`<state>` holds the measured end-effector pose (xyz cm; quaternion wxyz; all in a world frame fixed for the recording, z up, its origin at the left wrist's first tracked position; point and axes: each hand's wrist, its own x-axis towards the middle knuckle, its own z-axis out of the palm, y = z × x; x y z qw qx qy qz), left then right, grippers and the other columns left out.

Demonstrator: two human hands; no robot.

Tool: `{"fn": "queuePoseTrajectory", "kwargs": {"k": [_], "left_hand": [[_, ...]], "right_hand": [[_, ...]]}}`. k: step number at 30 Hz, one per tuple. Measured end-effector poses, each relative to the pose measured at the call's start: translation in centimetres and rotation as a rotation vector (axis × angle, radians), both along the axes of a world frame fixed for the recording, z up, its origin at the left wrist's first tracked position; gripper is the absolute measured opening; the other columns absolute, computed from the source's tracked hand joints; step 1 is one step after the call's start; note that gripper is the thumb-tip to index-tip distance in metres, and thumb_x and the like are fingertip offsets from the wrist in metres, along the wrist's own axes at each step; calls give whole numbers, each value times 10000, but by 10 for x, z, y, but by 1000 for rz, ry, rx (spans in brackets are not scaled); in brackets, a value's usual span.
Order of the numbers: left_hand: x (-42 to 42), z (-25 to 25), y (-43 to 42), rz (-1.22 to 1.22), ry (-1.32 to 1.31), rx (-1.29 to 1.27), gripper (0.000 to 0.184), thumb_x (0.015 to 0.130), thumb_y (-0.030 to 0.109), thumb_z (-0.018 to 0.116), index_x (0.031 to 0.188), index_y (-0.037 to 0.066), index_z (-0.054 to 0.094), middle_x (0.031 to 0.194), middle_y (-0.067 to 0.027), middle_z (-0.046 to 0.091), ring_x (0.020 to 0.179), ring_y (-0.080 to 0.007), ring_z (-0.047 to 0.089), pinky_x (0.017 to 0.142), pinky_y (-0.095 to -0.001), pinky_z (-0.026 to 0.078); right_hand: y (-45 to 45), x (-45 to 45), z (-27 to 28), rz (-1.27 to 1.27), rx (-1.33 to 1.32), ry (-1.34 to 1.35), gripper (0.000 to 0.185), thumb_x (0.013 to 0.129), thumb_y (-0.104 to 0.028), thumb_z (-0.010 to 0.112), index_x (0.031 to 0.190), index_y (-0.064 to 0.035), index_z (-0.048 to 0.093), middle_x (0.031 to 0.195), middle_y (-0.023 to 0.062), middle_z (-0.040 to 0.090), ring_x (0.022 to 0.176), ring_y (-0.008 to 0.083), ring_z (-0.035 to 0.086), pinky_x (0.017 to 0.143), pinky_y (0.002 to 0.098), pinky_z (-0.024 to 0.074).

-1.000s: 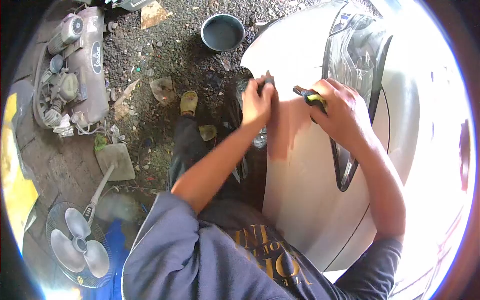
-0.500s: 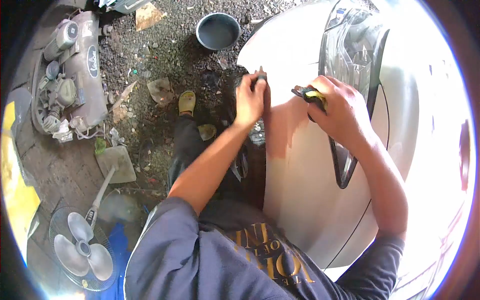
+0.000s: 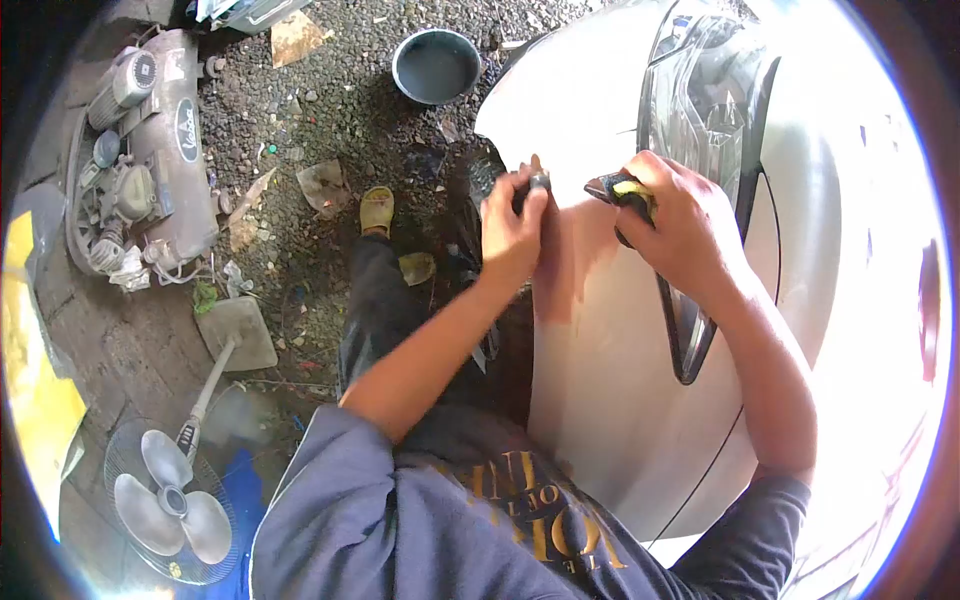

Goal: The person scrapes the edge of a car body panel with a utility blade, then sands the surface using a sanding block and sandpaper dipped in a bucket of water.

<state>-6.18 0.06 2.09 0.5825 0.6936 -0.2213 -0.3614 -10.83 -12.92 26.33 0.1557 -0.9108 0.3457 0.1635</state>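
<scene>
A white car's front bumper [image 3: 600, 430] with a headlight [image 3: 705, 130] curves along my right side. Pinkish-brown patches [image 3: 568, 270] mark its surface near the outer edge. My left hand [image 3: 512, 232] is closed on a small dark piece [image 3: 540, 182], pressed at that edge; its exact kind is hard to make out. My right hand [image 3: 688, 215], beside the headlight, grips a dark and yellow pad [image 3: 622, 190] that sticks out past the fingers. Part of the pad is hidden by my palm.
A dark bucket [image 3: 436, 66] stands on the gravel ahead. To the left are an air compressor [image 3: 165, 150] and a standing fan [image 3: 172, 500] lying on the paving. My yellow-shod foot [image 3: 377, 210] rests on gravel among litter and scraps.
My left hand has moved slightly back towards me and to the right along the bumper's edge. My right hand stays almost in place, still holding the pad.
</scene>
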Motion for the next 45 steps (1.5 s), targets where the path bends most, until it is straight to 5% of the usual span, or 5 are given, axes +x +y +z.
{"fn": "queuePoseTrajectory", "kwargs": {"k": [10, 33, 39, 42, 45], "left_hand": [[7, 29, -3, -46, 111, 102, 377, 1026, 296, 612, 1312, 50, 608, 1313, -228, 649, 1306, -419, 511, 1106, -518, 392], [-2, -39, -5, 39, 174, -152, 326, 1037, 218, 643, 1299, 26, 615, 1048, -55, 651, 847, -107, 600, 688, -286, 507], [35, -35, -35, 20, 500, 135, 431, 1017, 284, 665, 1336, 3, 593, 1157, -126, 683, 989, -180, 648, 860, -337, 537], [-4, -26, 9, -1, -43, 60, 428, 1013, 295, 672, 1312, -2, 597, 1113, -113, 676, 888, -163, 643, 776, -318, 545], [16, -43, -24, 118, 325, 46, 388, 988, 281, 667, 1220, -30, 653, 1084, -242, 749, 972, -356, 734, 870, -428, 558]], "right_hand": [[0, 1, -1, -4, 6, -33, 263, 859, -193, 731, 1055, -69, 607, 932, 148, 687, 878, 377, 695, 774, 480, 556], [0, -1, 0, 46, 5, -41, 270, 849, -198, 726, 1062, -72, 619, 935, 143, 693, 895, 371, 697, 801, 477, 556], [1, 3, 4, 21, 5, 32, 281, 842, -204, 730, 1064, -74, 617, 948, 140, 695, 902, 369, 697, 797, 481, 553], [2, 3, 2, 22, -2, 5, 296, 838, -210, 737, 1067, -74, 610, 946, 141, 691, 902, 368, 696, 792, 479, 552], [1, -1, 0, 31, 5, 3, 291, 834, -207, 735, 1066, -76, 618, 942, 141, 690, 899, 370, 696, 791, 478, 552]]}}
